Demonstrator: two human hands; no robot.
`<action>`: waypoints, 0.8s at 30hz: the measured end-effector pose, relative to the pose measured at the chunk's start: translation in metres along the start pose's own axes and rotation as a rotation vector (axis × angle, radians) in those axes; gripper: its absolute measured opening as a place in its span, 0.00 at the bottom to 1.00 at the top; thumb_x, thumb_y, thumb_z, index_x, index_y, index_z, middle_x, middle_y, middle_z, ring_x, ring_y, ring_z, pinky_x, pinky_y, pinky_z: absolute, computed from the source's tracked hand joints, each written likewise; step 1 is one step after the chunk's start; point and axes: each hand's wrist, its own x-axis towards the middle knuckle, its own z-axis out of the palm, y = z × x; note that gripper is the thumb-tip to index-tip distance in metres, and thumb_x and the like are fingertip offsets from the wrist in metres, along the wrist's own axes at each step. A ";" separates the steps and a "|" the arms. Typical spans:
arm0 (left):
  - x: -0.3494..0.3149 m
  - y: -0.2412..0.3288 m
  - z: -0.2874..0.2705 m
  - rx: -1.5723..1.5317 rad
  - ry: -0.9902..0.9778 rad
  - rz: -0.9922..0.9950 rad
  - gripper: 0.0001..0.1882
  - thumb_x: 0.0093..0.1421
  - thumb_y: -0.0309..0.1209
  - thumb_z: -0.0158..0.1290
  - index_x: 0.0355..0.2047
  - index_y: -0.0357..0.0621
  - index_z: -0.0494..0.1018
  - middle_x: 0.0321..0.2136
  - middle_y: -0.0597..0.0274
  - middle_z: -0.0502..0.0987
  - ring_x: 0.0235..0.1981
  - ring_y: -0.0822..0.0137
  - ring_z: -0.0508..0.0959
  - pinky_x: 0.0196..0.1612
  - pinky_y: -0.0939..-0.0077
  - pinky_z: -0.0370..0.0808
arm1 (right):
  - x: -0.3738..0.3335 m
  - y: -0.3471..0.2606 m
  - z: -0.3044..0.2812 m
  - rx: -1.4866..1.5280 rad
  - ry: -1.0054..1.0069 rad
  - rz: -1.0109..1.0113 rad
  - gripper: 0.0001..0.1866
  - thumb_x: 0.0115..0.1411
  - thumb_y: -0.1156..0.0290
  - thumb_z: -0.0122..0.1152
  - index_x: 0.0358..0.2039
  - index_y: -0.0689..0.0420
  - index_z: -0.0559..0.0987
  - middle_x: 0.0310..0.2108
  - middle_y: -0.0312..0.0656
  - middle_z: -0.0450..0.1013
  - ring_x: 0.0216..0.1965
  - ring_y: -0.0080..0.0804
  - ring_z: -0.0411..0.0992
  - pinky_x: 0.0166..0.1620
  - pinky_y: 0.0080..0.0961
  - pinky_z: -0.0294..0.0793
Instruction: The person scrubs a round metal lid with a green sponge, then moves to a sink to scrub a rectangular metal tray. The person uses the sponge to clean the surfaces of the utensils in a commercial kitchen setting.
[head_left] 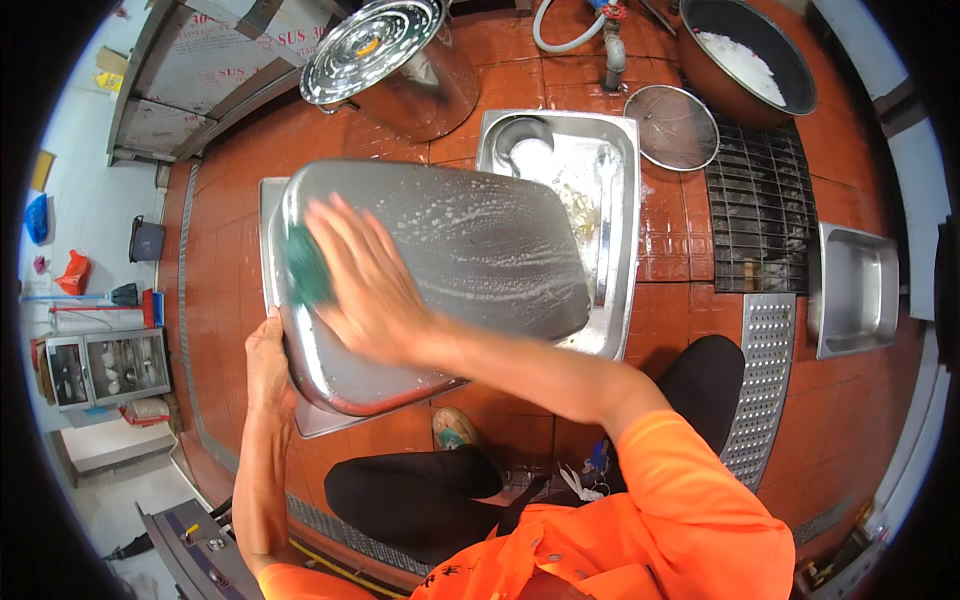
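Observation:
A large rectangular steel pan (480,230) lies bottom up in front of me, with white soapy streaks over its underside. My right hand (370,285) presses a green scouring pad (308,265) against the pan's left end, fingers stretched over it. At the pan's lower left edge, my left hand (268,355) grips the rim; its fingertips are partly hidden. The pan rests across a second steel pan (312,424), whose rim shows at left and below, and overlaps a steel basin (628,220) on the right. Inside that basin are wet food bits and a round ladle or scoop (528,140).
Behind stands a tall steel pot (425,95) with a shiny lid (370,45). A round mesh strainer (672,128) lies beside a dark bowl (765,65) holding something white. A floor grate (760,205) and another steel pan (862,290) are at right. The red tiles look wet.

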 end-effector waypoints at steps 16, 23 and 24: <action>-0.007 -0.059 0.008 -0.253 0.036 -0.176 0.21 0.69 0.40 0.40 0.46 0.33 0.72 0.40 0.55 0.77 0.38 0.64 0.76 0.45 0.69 0.73 | -0.146 0.126 -0.112 -0.462 -0.063 0.676 0.37 0.53 0.61 0.60 0.59 0.67 0.61 0.60 0.57 0.59 0.62 0.53 0.56 0.65 0.43 0.52; -0.002 -0.083 -0.009 -0.476 -0.135 -0.160 0.17 0.68 0.35 0.41 0.44 0.34 0.73 0.40 0.55 0.77 0.41 0.65 0.76 0.47 0.69 0.73 | -0.102 -0.020 -0.045 -0.002 -0.199 0.116 0.39 0.41 0.77 0.62 0.57 0.69 0.63 0.61 0.59 0.57 0.65 0.55 0.51 0.64 0.54 0.49; -0.006 -0.083 -0.003 -0.464 -0.067 -0.183 0.16 0.68 0.35 0.42 0.44 0.34 0.73 0.40 0.56 0.77 0.41 0.65 0.76 0.47 0.69 0.73 | -0.108 0.015 -0.050 -0.073 -0.147 0.073 0.35 0.43 0.78 0.59 0.56 0.66 0.66 0.59 0.58 0.60 0.64 0.56 0.54 0.64 0.53 0.50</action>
